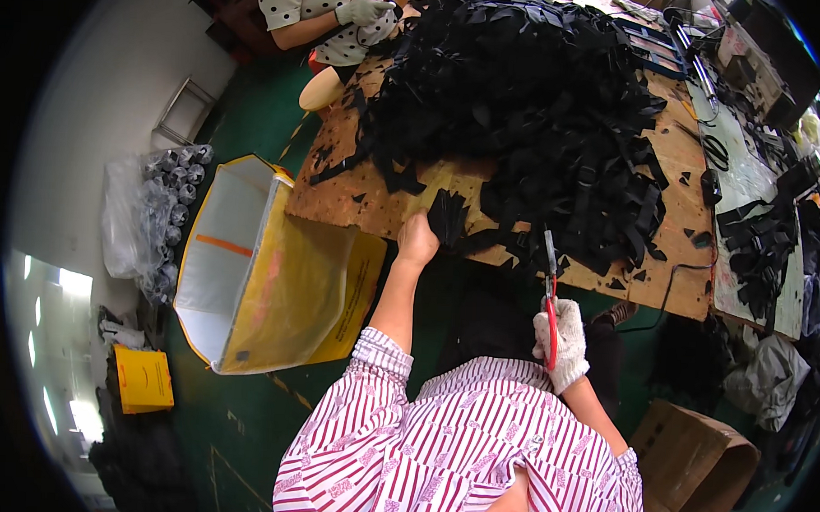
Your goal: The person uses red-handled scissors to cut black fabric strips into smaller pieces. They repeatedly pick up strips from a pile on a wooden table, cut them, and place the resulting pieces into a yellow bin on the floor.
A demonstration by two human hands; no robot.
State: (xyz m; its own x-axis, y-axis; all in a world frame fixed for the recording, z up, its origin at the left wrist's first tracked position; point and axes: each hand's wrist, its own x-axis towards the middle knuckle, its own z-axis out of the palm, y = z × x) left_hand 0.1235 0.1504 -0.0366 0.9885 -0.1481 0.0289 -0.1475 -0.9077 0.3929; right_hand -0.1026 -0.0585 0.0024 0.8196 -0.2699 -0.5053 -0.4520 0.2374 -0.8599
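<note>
My bare left hand (418, 240) is closed on a small bundle of black fabric strips (447, 218) at the near edge of the wooden table (335, 199). In my gloved right hand (562, 344) is a pair of scissors (551, 306) with red handles, its blades pointing away from me over the table's near edge. The blades look closed or nearly so. A large heap of black fabric strips (524, 88) covers most of the tabletop, with loose strips and small cut scraps near its front.
Left of the table lies a yellow container (287, 297) with a white inside. Across the table, a gloved co-worker's hand (364, 11) holds a tool. Black-handled scissors (713, 151) lie on the right. A cardboard box (692, 464) stands on the floor at lower right.
</note>
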